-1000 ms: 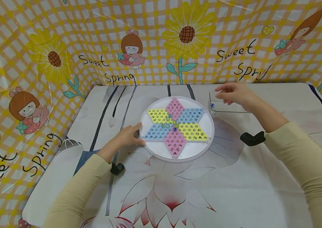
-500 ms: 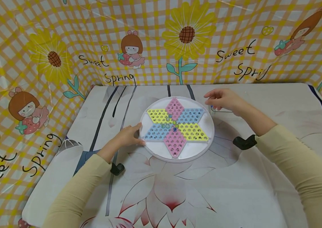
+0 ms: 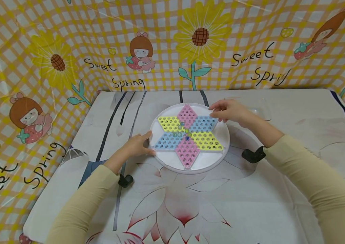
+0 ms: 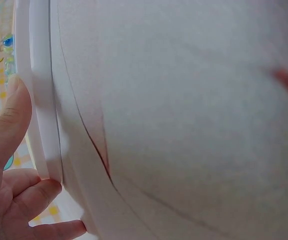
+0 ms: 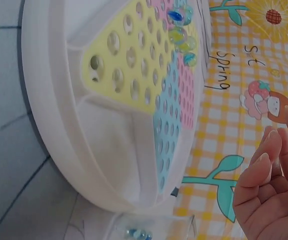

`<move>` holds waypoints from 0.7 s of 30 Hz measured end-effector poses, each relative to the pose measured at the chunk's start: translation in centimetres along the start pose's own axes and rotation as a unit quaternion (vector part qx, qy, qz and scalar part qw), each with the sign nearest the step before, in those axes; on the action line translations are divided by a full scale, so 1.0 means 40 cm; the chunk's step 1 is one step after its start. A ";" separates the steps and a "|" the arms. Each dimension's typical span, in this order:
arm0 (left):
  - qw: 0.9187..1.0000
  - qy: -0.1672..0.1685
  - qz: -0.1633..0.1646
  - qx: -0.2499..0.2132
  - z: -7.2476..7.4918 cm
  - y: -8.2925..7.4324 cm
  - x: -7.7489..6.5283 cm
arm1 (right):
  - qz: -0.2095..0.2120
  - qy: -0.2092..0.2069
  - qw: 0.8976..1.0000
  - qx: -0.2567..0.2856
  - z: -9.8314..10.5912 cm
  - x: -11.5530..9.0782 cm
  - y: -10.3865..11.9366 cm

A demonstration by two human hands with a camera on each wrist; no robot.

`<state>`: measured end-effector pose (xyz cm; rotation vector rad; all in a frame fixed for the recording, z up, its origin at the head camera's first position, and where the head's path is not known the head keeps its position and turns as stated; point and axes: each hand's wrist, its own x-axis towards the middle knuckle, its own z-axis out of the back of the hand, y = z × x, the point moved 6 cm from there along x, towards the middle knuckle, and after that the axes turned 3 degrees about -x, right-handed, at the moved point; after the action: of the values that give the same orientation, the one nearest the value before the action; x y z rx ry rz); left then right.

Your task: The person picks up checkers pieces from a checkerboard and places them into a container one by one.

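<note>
A round white Chinese checkers board (image 3: 210,162) lies on the table, its star of pink, yellow and blue sections pierced with holes. Several glass marbles (image 3: 180,135) sit around its centre. My left hand (image 3: 134,145) grips the board's left rim; the left wrist view shows the thumb (image 4: 15,107) on top and fingers against the lower edge. Over the board's upper right edge hovers my right hand (image 3: 233,111), fingers bent towards the thumb. In the right wrist view no marble shows between those fingertips (image 5: 271,137); anything held there is hidden.
Behind the right hand stands a clear plastic box (image 3: 264,113), partly covered by the forearm. Blue marbles (image 5: 140,233) show inside it in the right wrist view. A checked cloth wall (image 3: 163,79) rises along the table's far side.
From above the clear box, my right hand has moved left and slightly towards me, to the board's upper right edge. The left hand, board and marbles on it look unmoved.
</note>
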<state>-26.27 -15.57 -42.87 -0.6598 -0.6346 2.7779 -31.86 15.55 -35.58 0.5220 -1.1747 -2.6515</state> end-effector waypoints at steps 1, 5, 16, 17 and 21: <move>1.000 0.000 0.000 0.000 0.001 0.000 0.000 | 0.002 0.003 1.000 0.002 -0.006 0.001 0.003; 1.000 0.000 0.000 0.001 0.001 -0.001 0.000 | 0.009 0.016 1.000 0.007 -0.029 0.008 0.012; 1.000 -0.002 -0.001 -0.003 0.001 -0.004 -0.003 | 0.013 0.047 0.999 0.023 -0.081 0.031 0.010; 1.000 -0.002 -0.001 -0.003 0.001 -0.004 -0.003 | 0.015 0.053 0.998 0.025 -0.086 0.033 0.010; 1.000 -0.002 -0.004 -0.003 0.001 -0.004 -0.003 | 0.020 0.064 0.997 0.027 -0.107 0.038 0.008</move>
<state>-26.16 -15.49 -42.73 -0.6518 -0.6447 2.7715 -31.58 11.97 -38.37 0.6603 -1.2081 -2.5181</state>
